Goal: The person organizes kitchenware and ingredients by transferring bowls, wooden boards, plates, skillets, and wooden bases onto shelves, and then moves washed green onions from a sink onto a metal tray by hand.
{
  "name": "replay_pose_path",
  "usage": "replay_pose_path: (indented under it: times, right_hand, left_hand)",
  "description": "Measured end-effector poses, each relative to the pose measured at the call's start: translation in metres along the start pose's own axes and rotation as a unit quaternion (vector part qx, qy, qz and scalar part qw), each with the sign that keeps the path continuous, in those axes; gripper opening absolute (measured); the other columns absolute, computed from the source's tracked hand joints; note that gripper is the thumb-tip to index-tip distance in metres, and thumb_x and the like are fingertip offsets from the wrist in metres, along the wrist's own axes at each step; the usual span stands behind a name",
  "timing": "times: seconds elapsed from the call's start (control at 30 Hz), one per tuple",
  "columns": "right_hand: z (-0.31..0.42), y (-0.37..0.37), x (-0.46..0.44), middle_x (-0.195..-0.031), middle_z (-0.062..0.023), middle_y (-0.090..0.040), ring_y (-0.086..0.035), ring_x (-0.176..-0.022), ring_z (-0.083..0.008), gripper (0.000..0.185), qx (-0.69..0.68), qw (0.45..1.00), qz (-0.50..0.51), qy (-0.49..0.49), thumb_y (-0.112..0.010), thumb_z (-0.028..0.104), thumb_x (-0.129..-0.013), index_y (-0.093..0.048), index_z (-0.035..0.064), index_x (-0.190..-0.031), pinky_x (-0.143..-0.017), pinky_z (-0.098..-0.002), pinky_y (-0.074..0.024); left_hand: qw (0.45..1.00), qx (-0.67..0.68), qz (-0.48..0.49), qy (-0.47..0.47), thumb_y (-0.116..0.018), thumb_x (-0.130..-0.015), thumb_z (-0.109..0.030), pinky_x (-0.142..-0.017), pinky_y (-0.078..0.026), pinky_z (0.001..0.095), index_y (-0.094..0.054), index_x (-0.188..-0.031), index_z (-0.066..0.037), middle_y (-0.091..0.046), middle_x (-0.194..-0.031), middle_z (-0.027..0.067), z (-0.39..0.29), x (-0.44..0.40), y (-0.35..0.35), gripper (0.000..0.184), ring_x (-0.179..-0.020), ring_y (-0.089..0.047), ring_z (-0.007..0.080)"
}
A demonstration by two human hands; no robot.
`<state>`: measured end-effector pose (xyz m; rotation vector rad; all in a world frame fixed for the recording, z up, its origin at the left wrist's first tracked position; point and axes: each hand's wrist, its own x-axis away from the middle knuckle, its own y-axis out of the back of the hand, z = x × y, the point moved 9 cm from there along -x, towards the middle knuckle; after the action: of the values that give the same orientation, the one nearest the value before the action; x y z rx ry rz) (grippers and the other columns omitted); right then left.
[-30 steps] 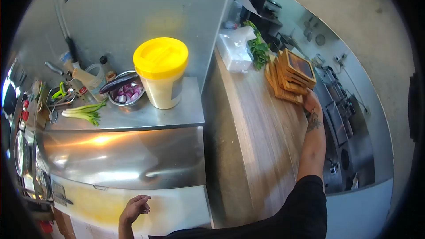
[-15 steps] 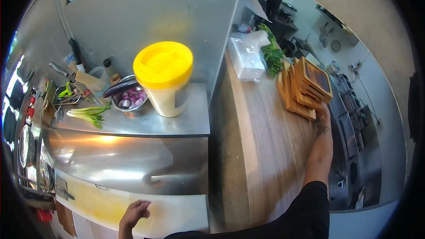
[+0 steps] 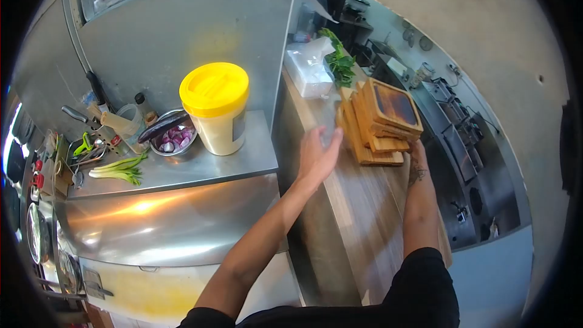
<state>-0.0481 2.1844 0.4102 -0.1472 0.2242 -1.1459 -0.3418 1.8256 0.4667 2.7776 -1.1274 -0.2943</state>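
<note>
A stack of wooden serving boards [image 3: 396,108] sits on the wooden counter, the top one with a raised rim and a dark, scorched-looking middle. My right hand [image 3: 418,150] grips the stack at its near right corner, its fingers mostly hidden behind the wood. To the left of the boards, my left hand [image 3: 320,153] hangs over the counter's edge, fingers and thumb apart and nothing held. A gap separates it from the boards. Beyond them lie leafy greens [image 3: 341,64] and a white plastic-wrapped pack [image 3: 308,70].
On the steel shelf [image 3: 258,146] stand a yellow-lidded tub [image 3: 215,109] and a bowl of cut onions [image 3: 176,141] with an eggplant [image 3: 163,124] across it. Spring onions [image 3: 118,170] lie nearby. A white cutting board [image 3: 182,288] is below; the wooden counter [image 3: 358,218] runs along the right.
My left hand has risen from above the cutting board to beside the wooden boards, and its fingers have spread. My right hand stays at the stack. The view has shifted right.
</note>
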Motion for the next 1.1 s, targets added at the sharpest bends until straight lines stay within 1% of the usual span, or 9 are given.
replay_pose_path:
  times: [0.07, 0.17, 0.23, 0.27, 0.4, 0.5, 0.77, 0.9, 1.1]
  right_hand:
    - [0.008, -0.010, 0.045, -0.130, -0.0095, -0.063, -0.059, -0.120, -0.0254, 0.048, -0.008, 1.000, -0.015, 0.003, -0.069, 0.036, -0.094, -0.061, 0.0054, -0.130, -0.097, -0.0434, -0.0488]
    - [0.020, -0.030, 0.118, -0.130, -0.0097, -0.063, -0.059, -0.120, -0.0254, 0.048, -0.026, 0.999, -0.036, 0.006, -0.068, 0.036, -0.094, -0.061, 0.0051, -0.130, -0.096, -0.0434, -0.0489]
    - [0.027, -0.046, 0.168, -0.130, -0.0099, -0.063, -0.059, -0.119, -0.0255, 0.048, -0.038, 0.998, -0.048, 0.012, -0.068, 0.036, -0.094, -0.061, 0.0050, -0.130, -0.096, -0.0434, -0.0490]
    - [0.030, -0.054, 0.193, -0.130, -0.0099, -0.063, -0.059, -0.119, -0.0255, 0.048, -0.043, 0.998, -0.054, 0.015, -0.068, 0.036, -0.094, -0.061, 0.0049, -0.130, -0.096, -0.0434, -0.0490]
    - [0.030, -0.086, 0.294, -0.129, -0.0102, -0.064, -0.060, -0.119, -0.0255, 0.048, -0.063, 0.995, -0.072, 0.019, -0.068, 0.037, -0.094, -0.061, 0.0046, -0.130, -0.096, -0.0434, -0.0492]
    - [0.034, -0.112, 0.354, -0.129, -0.0104, -0.064, -0.060, -0.118, -0.0255, 0.048, -0.070, 0.994, -0.075, 0.026, -0.068, 0.037, -0.095, -0.061, 0.0043, -0.129, -0.095, -0.0433, -0.0493]
    - [0.052, -0.174, 0.479, -0.128, -0.0110, -0.064, -0.061, -0.116, -0.0256, 0.048, -0.056, 0.998, -0.004, 0.007, -0.067, 0.038, -0.095, -0.061, 0.0037, -0.129, -0.095, -0.0433, -0.0496]
    - [0.050, -0.233, 0.517, -0.128, -0.0112, -0.064, -0.061, -0.116, -0.0256, 0.048, -0.032, 0.994, 0.099, -0.028, -0.067, 0.038, -0.095, -0.061, 0.0034, -0.128, -0.094, -0.0432, -0.0497]
    - [-0.010, -0.377, 0.619, -0.127, -0.0116, -0.064, -0.061, -0.114, -0.0256, 0.048, -0.016, 0.933, 0.332, -0.138, -0.067, 0.038, -0.095, -0.061, 0.0029, -0.128, -0.094, -0.0432, -0.0500]
  left_hand:
    - [0.999, -0.031, -0.036, 0.021, -0.063, -0.092, -0.061, -0.108, -0.042, 0.0507, -0.047, -0.144, 0.004, -0.050, -0.146, 0.0261, -0.005, 0.002, -0.003, 0.085, -0.137, -0.046, 0.0391]
    - [0.979, 0.010, -0.066, 0.190, -0.063, -0.088, -0.070, -0.116, -0.033, 0.0544, -0.031, -0.156, 0.001, -0.035, -0.158, 0.0255, 0.019, 0.019, -0.004, 0.104, -0.148, -0.029, 0.0408]
    - [0.938, 0.270, 0.034, 0.215, -0.065, -0.084, -0.075, -0.119, -0.029, 0.0527, -0.023, -0.159, 0.000, -0.027, -0.163, 0.0224, 0.030, 0.034, -0.024, 0.114, -0.151, -0.026, 0.0382]
    - [0.920, 0.352, 0.120, 0.122, -0.067, -0.081, -0.077, -0.118, -0.031, 0.0511, -0.022, -0.160, -0.002, -0.026, -0.164, 0.0191, 0.009, 0.040, -0.024, 0.117, -0.149, -0.030, 0.0349]
    - [0.826, 0.473, 0.230, 0.204, -0.076, -0.082, -0.066, -0.115, -0.039, 0.0458, -0.029, -0.159, -0.008, -0.038, -0.158, 0.0153, 0.006, 0.103, -0.015, 0.108, -0.142, -0.041, 0.0302]
    - [0.830, 0.450, 0.259, 0.204, -0.079, -0.082, -0.061, -0.113, -0.042, 0.0469, -0.031, -0.158, -0.008, -0.040, -0.156, 0.0142, -0.022, 0.163, 0.029, 0.104, -0.142, -0.042, 0.0299]
    - [0.862, 0.453, 0.149, 0.173, -0.078, -0.087, -0.048, -0.101, -0.054, 0.0455, -0.041, -0.148, -0.002, -0.054, -0.141, 0.0163, -0.005, 0.244, 0.111, 0.084, -0.127, -0.057, 0.0287]
    - [0.852, 0.490, 0.059, 0.174, -0.076, -0.089, -0.048, -0.083, -0.062, 0.0393, -0.049, -0.137, -0.001, -0.062, -0.121, 0.0124, 0.013, 0.302, 0.182, 0.072, -0.104, -0.068, 0.0238]
    - [0.887, 0.427, -0.125, 0.125, -0.068, -0.092, -0.057, -0.100, -0.052, 0.0362, -0.021, -0.154, -0.004, -0.049, -0.134, 0.0125, 0.096, 0.436, 0.338, 0.095, -0.122, -0.054, 0.0211]
